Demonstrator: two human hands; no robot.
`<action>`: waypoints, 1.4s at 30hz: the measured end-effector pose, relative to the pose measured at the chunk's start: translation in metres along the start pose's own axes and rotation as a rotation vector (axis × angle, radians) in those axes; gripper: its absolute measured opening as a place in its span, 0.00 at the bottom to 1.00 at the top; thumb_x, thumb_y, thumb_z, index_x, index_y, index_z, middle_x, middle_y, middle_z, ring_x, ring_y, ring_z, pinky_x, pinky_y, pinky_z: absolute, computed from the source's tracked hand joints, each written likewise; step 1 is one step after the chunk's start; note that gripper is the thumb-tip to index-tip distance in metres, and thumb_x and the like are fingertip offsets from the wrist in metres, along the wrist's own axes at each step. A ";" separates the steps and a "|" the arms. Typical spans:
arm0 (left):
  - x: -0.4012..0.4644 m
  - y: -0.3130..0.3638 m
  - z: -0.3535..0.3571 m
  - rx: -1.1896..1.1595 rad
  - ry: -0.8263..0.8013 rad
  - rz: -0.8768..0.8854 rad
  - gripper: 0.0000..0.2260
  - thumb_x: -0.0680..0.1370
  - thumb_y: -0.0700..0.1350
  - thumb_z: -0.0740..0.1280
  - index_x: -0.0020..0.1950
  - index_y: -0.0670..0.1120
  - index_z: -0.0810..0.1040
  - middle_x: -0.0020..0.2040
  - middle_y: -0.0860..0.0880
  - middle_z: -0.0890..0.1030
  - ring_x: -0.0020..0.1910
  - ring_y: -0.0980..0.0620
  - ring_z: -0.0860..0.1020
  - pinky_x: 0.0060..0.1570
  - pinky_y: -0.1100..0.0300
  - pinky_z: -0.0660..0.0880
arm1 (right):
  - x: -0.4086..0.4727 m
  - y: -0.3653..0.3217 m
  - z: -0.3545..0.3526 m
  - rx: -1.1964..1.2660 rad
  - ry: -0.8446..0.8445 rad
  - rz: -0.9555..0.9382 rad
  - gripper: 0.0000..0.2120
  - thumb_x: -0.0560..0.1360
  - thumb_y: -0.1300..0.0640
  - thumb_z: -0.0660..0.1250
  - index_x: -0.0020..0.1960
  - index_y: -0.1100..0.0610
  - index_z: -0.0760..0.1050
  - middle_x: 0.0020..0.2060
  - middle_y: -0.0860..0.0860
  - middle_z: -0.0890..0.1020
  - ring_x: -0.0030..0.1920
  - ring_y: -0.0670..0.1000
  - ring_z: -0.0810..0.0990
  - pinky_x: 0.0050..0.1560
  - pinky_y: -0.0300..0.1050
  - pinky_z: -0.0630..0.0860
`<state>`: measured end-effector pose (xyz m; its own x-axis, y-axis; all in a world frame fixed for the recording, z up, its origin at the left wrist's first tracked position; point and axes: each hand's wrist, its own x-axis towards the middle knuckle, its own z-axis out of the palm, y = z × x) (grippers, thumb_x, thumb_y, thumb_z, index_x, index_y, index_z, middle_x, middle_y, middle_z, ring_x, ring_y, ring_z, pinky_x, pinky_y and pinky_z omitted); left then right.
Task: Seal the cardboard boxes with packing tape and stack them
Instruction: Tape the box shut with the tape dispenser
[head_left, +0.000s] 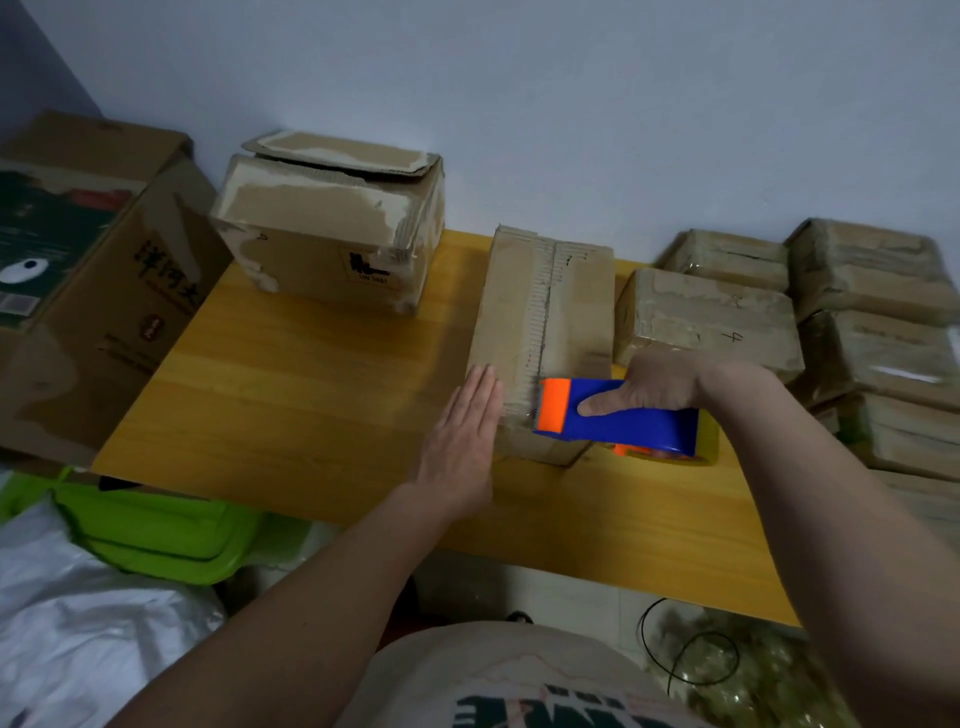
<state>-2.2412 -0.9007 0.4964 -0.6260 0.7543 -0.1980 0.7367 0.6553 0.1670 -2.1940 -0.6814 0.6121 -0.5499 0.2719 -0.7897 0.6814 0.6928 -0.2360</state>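
Observation:
A long, narrow cardboard box lies on the yellow wooden table, its top seam running away from me. My right hand grips a blue and orange tape dispenser set against the box's near end, index finger stretched along the blue side. My left hand presses flat, fingers straight, against the box's near left side. A worn cardboard box with a loose top flap stands at the table's back left.
Several tape-wrapped boxes are stacked at the right, along the wall. A large printed carton stands left of the table. A green plastic bin and a white bag lie below the table's near left edge.

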 end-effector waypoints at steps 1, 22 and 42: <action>0.000 0.000 0.001 -0.005 0.004 0.000 0.44 0.74 0.36 0.62 0.76 0.43 0.30 0.76 0.44 0.29 0.74 0.48 0.28 0.76 0.52 0.36 | -0.003 0.008 -0.001 0.013 -0.008 0.008 0.25 0.67 0.35 0.69 0.43 0.59 0.77 0.34 0.54 0.84 0.33 0.52 0.82 0.34 0.41 0.75; 0.009 0.059 -0.001 0.104 -0.045 0.146 0.46 0.76 0.48 0.66 0.77 0.49 0.30 0.77 0.48 0.31 0.75 0.47 0.29 0.73 0.49 0.31 | -0.011 0.056 -0.015 0.066 -0.044 -0.029 0.28 0.65 0.36 0.69 0.45 0.61 0.77 0.34 0.56 0.85 0.30 0.53 0.83 0.38 0.43 0.79; 0.023 0.089 -0.004 0.053 -0.034 0.098 0.41 0.73 0.61 0.65 0.78 0.57 0.44 0.78 0.42 0.36 0.76 0.42 0.34 0.74 0.41 0.35 | 0.002 0.113 -0.003 0.167 -0.051 -0.024 0.30 0.63 0.33 0.69 0.48 0.60 0.78 0.35 0.51 0.86 0.37 0.53 0.85 0.35 0.41 0.77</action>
<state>-2.1912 -0.8245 0.5104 -0.5421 0.8121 -0.2158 0.8070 0.5748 0.1356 -2.1196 -0.6010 0.5858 -0.5443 0.2195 -0.8096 0.7417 0.5769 -0.3422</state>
